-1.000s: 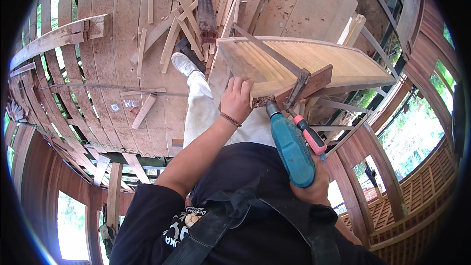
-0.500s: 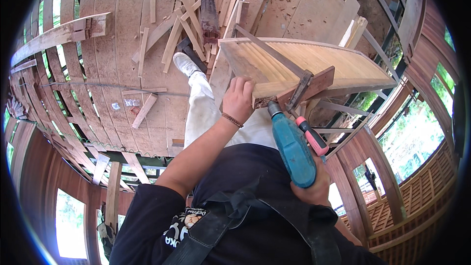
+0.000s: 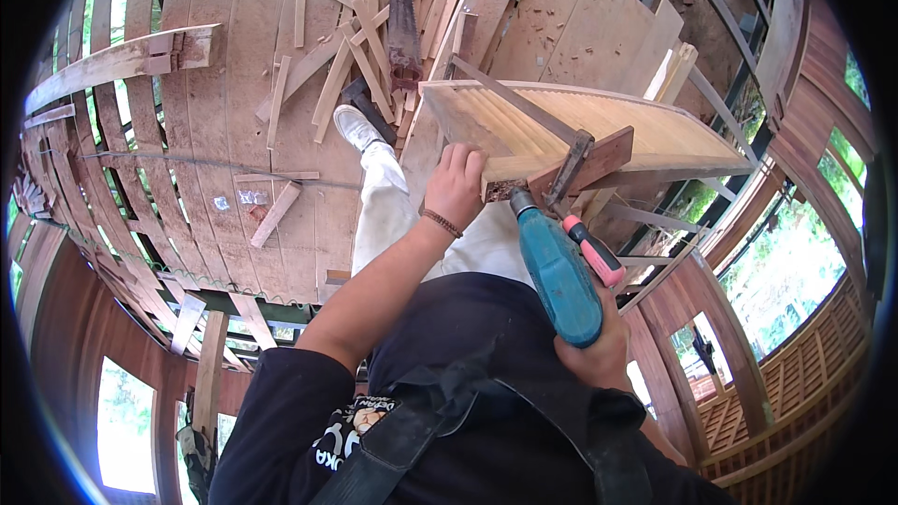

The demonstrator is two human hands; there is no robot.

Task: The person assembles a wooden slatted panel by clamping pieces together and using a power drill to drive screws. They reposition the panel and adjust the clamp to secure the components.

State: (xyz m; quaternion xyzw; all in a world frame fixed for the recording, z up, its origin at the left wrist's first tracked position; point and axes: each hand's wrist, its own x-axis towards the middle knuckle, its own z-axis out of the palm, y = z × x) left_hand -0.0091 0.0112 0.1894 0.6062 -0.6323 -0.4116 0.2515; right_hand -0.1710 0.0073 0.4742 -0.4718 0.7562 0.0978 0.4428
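A slatted wooden panel (image 3: 599, 126), pale with a framed edge, lies at a slant in front of me. My left hand (image 3: 456, 185) is closed over its near left corner, fingers on top. My right hand (image 3: 599, 346) grips a teal power drill (image 3: 558, 271), its nose at the near end of the panel; the tip is hidden in or against the wood. A bar clamp (image 3: 571, 168) with a pink-and-black handle (image 3: 594, 251) sits across the panel beside the drill. Near its jaw a reddish-brown wood block (image 3: 608, 164) lies against the panel.
A handsaw (image 3: 402, 19) and several thin wood strips (image 3: 351, 61) lie on the plank floor (image 3: 224, 112) beyond my shoe (image 3: 355, 126). A short wood offcut (image 3: 276, 215) is on the left. Wide gaps show between boards at far left and right.
The drill and my right hand have shifted very slightly forward and up. My left hand stays on the panel corner. The whole view has tilted a little.
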